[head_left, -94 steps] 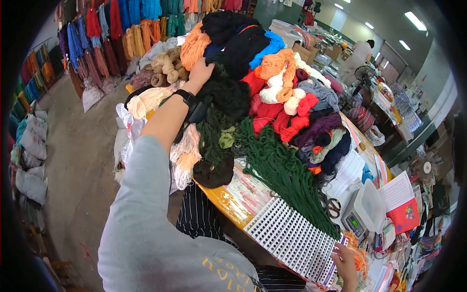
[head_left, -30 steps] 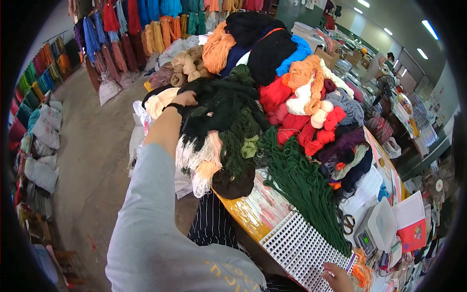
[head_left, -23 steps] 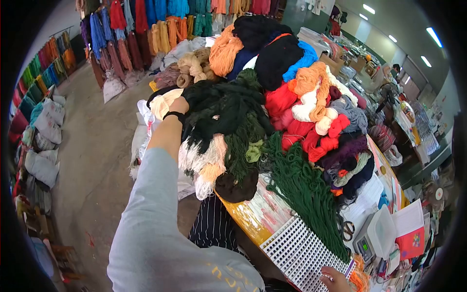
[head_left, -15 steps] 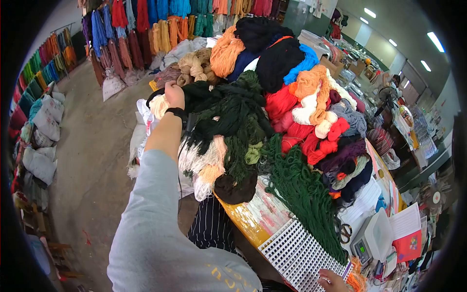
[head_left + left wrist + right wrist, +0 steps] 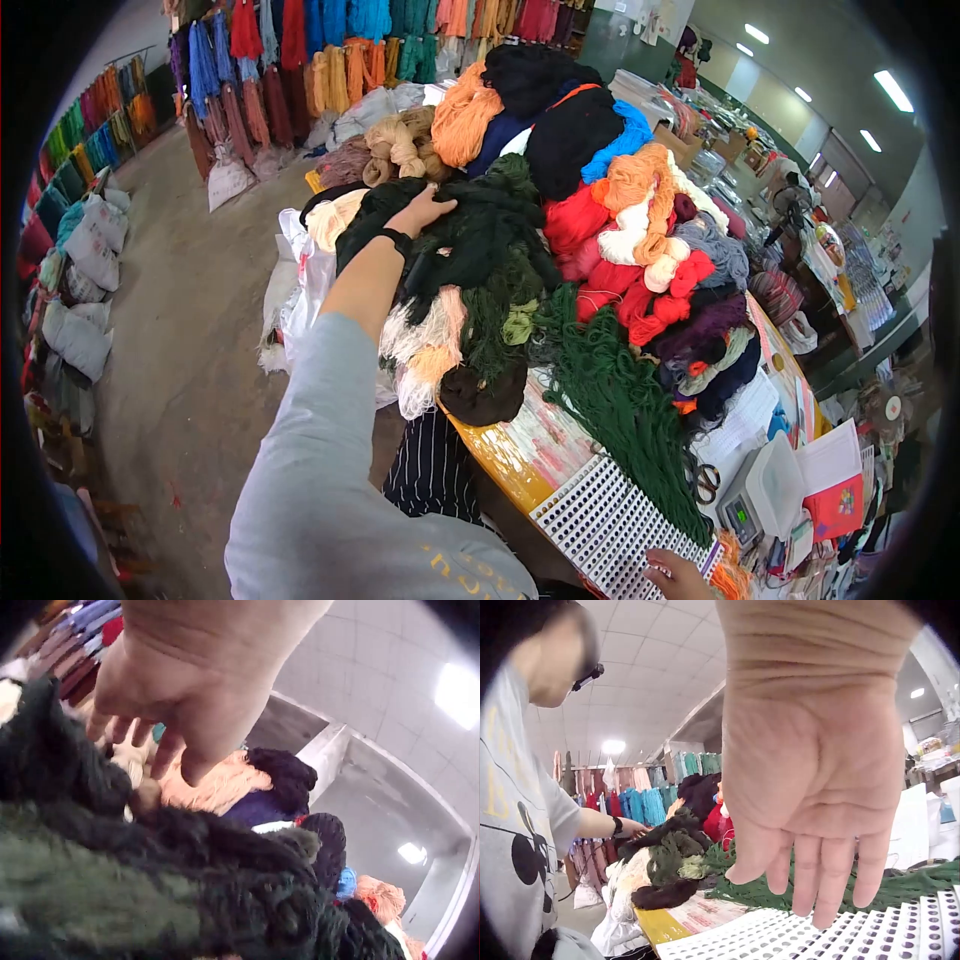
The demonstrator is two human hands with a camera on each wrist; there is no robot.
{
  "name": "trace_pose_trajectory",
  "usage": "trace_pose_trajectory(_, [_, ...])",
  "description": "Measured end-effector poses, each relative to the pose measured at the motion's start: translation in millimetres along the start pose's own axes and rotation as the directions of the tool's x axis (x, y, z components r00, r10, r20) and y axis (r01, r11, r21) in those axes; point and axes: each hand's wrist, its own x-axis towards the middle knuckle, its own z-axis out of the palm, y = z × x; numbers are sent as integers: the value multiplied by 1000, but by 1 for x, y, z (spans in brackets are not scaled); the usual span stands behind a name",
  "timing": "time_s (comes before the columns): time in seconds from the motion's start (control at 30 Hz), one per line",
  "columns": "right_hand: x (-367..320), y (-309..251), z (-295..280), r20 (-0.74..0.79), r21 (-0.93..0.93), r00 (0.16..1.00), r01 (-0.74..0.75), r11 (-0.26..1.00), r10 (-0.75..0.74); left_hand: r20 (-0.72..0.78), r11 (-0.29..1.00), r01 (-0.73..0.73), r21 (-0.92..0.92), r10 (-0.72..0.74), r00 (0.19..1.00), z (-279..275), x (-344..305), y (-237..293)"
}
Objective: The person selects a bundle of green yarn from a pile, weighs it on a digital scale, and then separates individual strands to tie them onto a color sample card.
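Note:
In the head view my left hand (image 5: 421,211) reaches over a heap of very dark green yarn (image 5: 475,225) on the left side of the table. The left wrist view shows its fingers (image 5: 171,754) loosely extended just above the yarn, gripping nothing. Pale pink and white yarn (image 5: 430,335) hangs out under the dark heap at the table's edge. My right hand (image 5: 677,578) is low over a white sheet of strips (image 5: 615,520) with rows of holes. Seen from the right wrist, its fingers (image 5: 832,877) are straight and hold nothing. Long green skeins (image 5: 630,420) lie behind that sheet.
Black, orange, blue and red yarn (image 5: 600,285) is piled high at the back. Scissors (image 5: 707,484), a scale (image 5: 755,495) and papers lie at right. The table's yellow edge (image 5: 500,455) curves in front of my body. White sacks (image 5: 300,280) stand at its left.
The dark green yarn has been drawn toward the left front and spread over the pale yarn. My left hand went to its left end, then back right onto it. The right hand shifted slightly.

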Motion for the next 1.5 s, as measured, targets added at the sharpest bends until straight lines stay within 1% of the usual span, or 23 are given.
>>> trace_pose_trajectory(0.07, [-3,-10,-7,36,13,998,-46,999,45,-88,996,-85,36,88,992,16,15,-14])
trace_pose_trajectory(0.13, [-7,1,-3,31,47,998,-59,997,58,-134,889,-227,397,301,944,4,6,15])
trace_pose_trajectory(0.17, [-8,7,0,19,43,998,-58,997,57,-325,921,-225,319,329,886,0,0,36])
trace_pose_trajectory(0.23, [-11,15,5,22,111,993,-118,987,116,-429,882,-465,-76,392,814,-18,5,68])
trace_pose_trajectory(0.33, [-11,22,9,19,68,1000,-12,998,10,-324,616,-518,-593,406,855,-42,-43,141])
trace_pose_trajectory(0.37, [-10,14,6,36,58,998,-45,997,43,-316,622,-515,-589,409,856,-49,-47,149])
trace_pose_trajectory(0.47, [-4,19,7,56,34,996,-74,997,72,-45,824,-392,-408,411,911,-65,-53,151])
trace_pose_trajectory(0.53, [0,15,7,45,83,996,-81,993,77,240,971,-237,-9,232,943,-61,-56,142])
trace_pose_trajectory(0.6, [4,8,2,34,92,993,-116,989,113,397,974,-208,92,155,905,-54,-57,131])
trace_pose_trajectory(0.67, [5,7,1,-8,30,1000,4,1000,-4,540,706,-378,599,-8,841,-48,-46,119])
trace_pose_trajectory(0.8, [6,5,3,9,29,1000,-28,999,28,371,790,-51,611,-229,900,-25,-56,99])
trace_pose_trajectory(0.87, [2,7,5,7,2,1000,-24,1000,24,392,556,-418,718,172,904,-18,-38,62])
trace_pose_trajectory(0.9, [-1,4,5,21,68,997,-72,995,70,406,537,-326,778,-33,913,-17,-54,88])
trace_pose_trajectory(1.0, [-8,19,13,30,109,996,-83,991,80,202,528,-124,840,-93,975,-12,-55,90])
trace_pose_trajectory(1.07, [-10,21,15,32,174,994,-110,979,107,-38,412,-46,910,195,980,-6,-68,103])
trace_pose_trajectory(1.13, [-13,17,13,47,180,991,-132,975,126,-88,383,-207,900,627,774,-6,-78,126])
trace_pose_trajectory(1.17, [-13,-2,6,13,119,990,-138,983,137,-84,381,-210,900,627,775,-3,-81,138])
trace_pose_trajectory(1.23, [-12,-13,3,-27,84,989,-140,987,143,-95,392,-666,635,895,437,12,-82,162])
trace_pose_trajectory(1.27, [-10,-13,4,-28,85,989,-141,986,144,-16,493,-717,493,829,559,26,-84,170])
trace_pose_trajectory(1.3, [-8,-11,5,-26,84,990,-138,987,141,33,532,-769,354,815,579,47,-82,166])
trace_pose_trajectory(1.4, [-1,-13,8,-25,37,993,-111,993,112,356,475,-854,211,776,520,97,-111,173])
trace_pose_trajectory(1.43, [0,-13,10,-20,53,997,-73,996,74,512,494,-833,250,662,547,117,-108,158])
trace_pose_trajectory(1.5, [-3,-27,9,-3,87,995,-99,991,100,689,231,-843,485,494,531,152,-102,128])
